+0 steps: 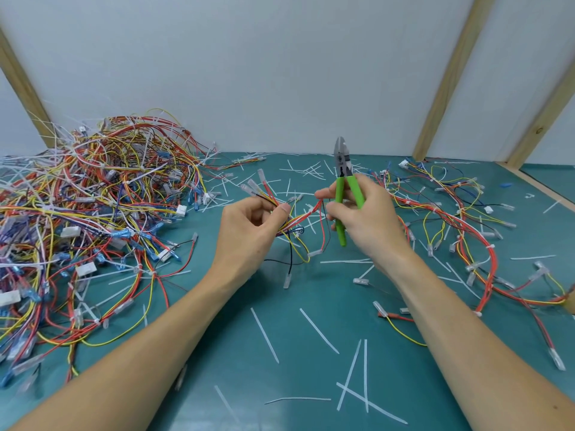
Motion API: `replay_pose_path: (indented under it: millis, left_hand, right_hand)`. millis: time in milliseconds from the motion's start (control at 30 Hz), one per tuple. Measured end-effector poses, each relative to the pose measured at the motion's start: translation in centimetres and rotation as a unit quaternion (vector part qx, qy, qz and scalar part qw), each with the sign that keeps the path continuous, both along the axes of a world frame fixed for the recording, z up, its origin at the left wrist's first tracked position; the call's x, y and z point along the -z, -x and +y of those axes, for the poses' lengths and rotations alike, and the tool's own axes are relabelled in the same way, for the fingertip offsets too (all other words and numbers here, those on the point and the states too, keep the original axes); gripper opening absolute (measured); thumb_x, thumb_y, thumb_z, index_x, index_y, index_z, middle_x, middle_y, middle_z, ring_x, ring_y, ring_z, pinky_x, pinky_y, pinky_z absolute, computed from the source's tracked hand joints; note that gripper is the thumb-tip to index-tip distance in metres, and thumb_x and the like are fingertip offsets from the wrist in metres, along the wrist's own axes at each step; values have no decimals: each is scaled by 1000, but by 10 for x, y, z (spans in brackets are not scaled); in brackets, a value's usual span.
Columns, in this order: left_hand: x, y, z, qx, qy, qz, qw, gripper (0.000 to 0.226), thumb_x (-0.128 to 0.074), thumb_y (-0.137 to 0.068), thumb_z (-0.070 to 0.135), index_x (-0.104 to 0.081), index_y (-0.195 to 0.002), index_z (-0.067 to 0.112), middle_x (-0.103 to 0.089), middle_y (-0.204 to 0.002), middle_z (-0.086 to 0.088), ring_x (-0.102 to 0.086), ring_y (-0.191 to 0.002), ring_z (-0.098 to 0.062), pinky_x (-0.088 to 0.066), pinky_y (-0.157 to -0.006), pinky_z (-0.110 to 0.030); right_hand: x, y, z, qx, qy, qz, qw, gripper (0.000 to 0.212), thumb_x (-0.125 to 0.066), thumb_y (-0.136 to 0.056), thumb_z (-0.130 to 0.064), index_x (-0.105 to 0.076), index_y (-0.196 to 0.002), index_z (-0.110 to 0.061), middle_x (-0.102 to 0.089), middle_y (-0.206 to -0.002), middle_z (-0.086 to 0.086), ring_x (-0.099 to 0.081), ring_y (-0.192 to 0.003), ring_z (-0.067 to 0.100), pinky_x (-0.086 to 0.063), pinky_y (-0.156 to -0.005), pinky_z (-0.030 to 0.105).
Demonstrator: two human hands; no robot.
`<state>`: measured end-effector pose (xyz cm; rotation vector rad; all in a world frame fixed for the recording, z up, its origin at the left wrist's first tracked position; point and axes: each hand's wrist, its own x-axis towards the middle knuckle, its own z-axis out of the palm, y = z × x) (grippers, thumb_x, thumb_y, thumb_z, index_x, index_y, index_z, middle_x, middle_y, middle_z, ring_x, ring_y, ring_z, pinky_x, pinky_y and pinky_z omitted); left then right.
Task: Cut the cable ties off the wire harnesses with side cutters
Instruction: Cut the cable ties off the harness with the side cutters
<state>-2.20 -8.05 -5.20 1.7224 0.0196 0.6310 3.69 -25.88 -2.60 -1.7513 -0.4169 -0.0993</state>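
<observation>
1. While the green mat fills the whole bench, the biggest thing on it is the untrimmed heap of wire harnesses at 9 o'clock, white tie tails sticking out. Judgement: this is the stock waiting for work, kept on the left hand's side.
2. A looser spread of harnesses lies at 3 o'clock, wires splayed apart; likely the finished lot, set off on the opposite side so the two lots do not mix.
3. Harness in work: lifted off the mat at centre, strung between both hands, red and yellow wires fanning toward 11 o'clock, loose ends hanging toward 6.
4. Left hand: fingers curled, thumb pinching the bundle near its fanned end; seems to steady it so the wires can be searched.
5. Right hand: fingers wrapped round the green handles of the side cutters, thumb and forefinger also nipping the red wires. Tool parked upright, nose at 12 o'clock, away from the wires; jaws look closed.
6. Whether a tie remains on this harness: cannot tell.
7. Cut cable ties litter the mat from 12 to 6 o'clock, lying where dropped.
</observation>
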Motion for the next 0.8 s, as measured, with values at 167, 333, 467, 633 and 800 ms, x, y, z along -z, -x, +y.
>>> replay_pose_path:
  millis: [167,333,467,633,800]
  left_hand:
    - [-3,-1,3,-12,-17,-7,1000,24,-69,-92,15,-66,-72,2,-50,-54,1,-39,-50,-5,-32,-48,-16]
    - [-5,-1,9,-25,-37,-8,999,29,-70,-88,31,-66,-70,7,-47,-53,1,-37,-52,-10,-31,-50,-21]
    - [-4,-1,10,-94,-103,1,990,25,-70,-88,44,-69,-77,22,-58,-60,6,-48,-58,-14,-43,-61,-34]
    - [-12,3,8,-179,-264,-135,938,17,-67,-91,35,-66,-103,22,-58,-82,9,-48,-74,-5,-44,-76,-40]
    - [-7,5,-5,-128,-417,-114,893,10,-72,-91,30,-74,-101,28,-64,-65,9,-57,-62,-15,-40,-64,-32]
  right_hand:
    - [0,3,-1,-72,49,-17,996,26,-70,-86,8,-59,-90,-15,-79,-99,-5,-63,-71,24,-58,-73,54]
    - [-2,7,0,-109,57,-26,992,19,-81,-84,-7,-64,-88,-17,-75,-89,4,-64,-71,17,-58,-73,48]
    - [0,10,4,-42,32,-50,997,17,-80,-83,-8,-65,-86,-14,-73,-80,-1,-62,-67,15,-55,-71,41]
    - [3,17,14,93,24,-102,990,16,-81,-82,-15,-65,-83,-19,-68,-71,-16,-59,-63,6,-52,-69,35]
    - [6,27,23,116,46,-127,984,17,-79,-82,-19,-63,-83,-25,-70,-76,-15,-65,-72,11,-55,-76,44]
